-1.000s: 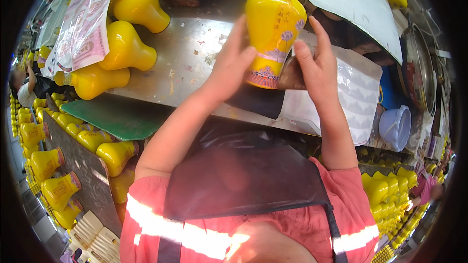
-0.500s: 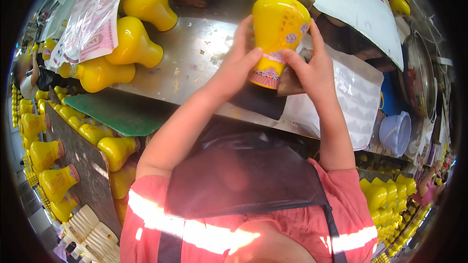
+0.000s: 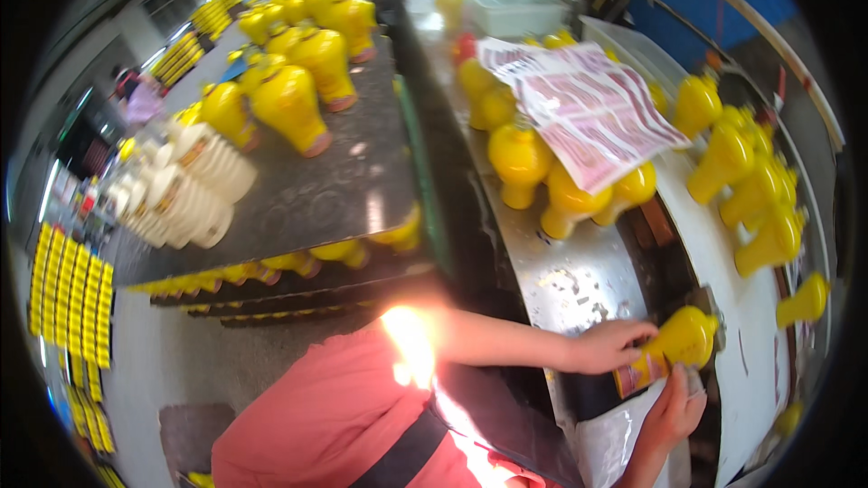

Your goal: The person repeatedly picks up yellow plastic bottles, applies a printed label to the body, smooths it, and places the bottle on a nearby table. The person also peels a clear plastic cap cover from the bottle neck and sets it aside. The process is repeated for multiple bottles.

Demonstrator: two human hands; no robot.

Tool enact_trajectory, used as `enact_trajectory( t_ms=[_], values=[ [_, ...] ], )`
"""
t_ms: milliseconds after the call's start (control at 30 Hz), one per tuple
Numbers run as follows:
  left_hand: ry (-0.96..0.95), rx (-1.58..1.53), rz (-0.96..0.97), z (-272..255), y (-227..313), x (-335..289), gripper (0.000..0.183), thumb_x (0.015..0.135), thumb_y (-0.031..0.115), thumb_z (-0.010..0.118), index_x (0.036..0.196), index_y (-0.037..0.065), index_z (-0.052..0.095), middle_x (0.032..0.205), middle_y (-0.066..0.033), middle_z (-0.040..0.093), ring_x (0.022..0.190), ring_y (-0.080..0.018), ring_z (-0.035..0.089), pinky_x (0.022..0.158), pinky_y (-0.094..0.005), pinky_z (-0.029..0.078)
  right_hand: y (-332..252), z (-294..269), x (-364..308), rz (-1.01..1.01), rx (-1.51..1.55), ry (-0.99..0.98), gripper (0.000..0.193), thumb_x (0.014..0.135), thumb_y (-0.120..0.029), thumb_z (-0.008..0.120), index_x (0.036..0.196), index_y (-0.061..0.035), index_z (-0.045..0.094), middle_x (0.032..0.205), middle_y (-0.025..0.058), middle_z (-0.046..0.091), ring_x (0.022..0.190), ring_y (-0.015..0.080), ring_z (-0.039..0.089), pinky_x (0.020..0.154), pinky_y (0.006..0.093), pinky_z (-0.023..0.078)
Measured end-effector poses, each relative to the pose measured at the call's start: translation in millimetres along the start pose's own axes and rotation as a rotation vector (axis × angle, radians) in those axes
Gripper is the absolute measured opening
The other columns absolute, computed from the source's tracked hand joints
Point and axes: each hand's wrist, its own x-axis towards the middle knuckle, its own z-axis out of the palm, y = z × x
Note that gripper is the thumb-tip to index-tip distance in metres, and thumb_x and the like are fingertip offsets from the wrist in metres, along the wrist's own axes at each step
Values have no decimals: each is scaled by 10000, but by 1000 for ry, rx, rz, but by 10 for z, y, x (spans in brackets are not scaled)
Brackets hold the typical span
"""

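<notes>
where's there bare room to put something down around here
Bare room shows on the dark board, between its yellow bottles, the cream trays and the near edge. A smaller, speckled patch lies on the metal worktop, between the left hand and the clustered bottles around the printed sheet. Crowded: around that sheet and the board's far end.

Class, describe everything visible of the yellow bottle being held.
The yellow bottle is glossy, like glass or glazed ceramic, broad-shouldered, short-necked, with a purplish patterned band near its base. Held tilted over the workbench, its neck points toward the picture's right. The left grip holds its lower body; the right grip touches its near side.
</notes>
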Motion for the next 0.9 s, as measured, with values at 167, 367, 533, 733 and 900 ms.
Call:
enact_trajectory(
  t_ms=[167, 367, 533, 733, 900],
  values=[
    [-46, 175, 14, -65, 22, -224, 404, 860, 144, 684, 1251, 52, 640, 1128, -157, 663, 1093, -357, 626, 948, -448, 501, -141, -83, 317, -285, 154, -207, 236, 900, -71, 666, 1130, -51, 713, 941, 165, 639, 853, 346, 642, 727, 446, 499],
    [-93, 195, 29, -73, 57, -319, 460, 840, 140, 687, 1284, 33, 627, 1184, -159, 657, 1152, -364, 599, 1010, -444, 476, -239, -245, 527, -281, 131, -458, 372, 901, -117, 630, 1265, -158, 700, 969, 132, 677, 842, 341, 670, 746, 456, 548],
    [-106, 254, -12, -62, 109, -324, 528, 823, 167, 695, 1324, 35, 596, 1213, -156, 642, 1192, -357, 569, 1046, -442, 451, -132, -270, 469, -58, 45, -456, 297, 962, -158, 658, 1255, -125, 696, 924, 168, 697, 783, 368, 682, 678, 460, 559],
    [-104, 268, -20, -49, 119, -327, 550, 811, 196, 696, 1326, 40, 582, 1221, -147, 628, 1197, -350, 547, 1065, -439, 430, -50, -218, 373, -126, -27, -250, 312, 955, -201, 700, 1259, -134, 696, 918, 158, 712, 745, 351, 691, 639, 444, 557],
    [-109, 300, -51, -55, 156, -322, 574, 798, 219, 711, 1327, 46, 571, 1216, -147, 627, 1178, -353, 556, 1046, -437, 441, 35, -174, 321, -98, -89, -135, 325, 959, -206, 704, 1281, -163, 690, 898, 136, 712, 673, 329, 664, 601, 426, 549]
  ],
)
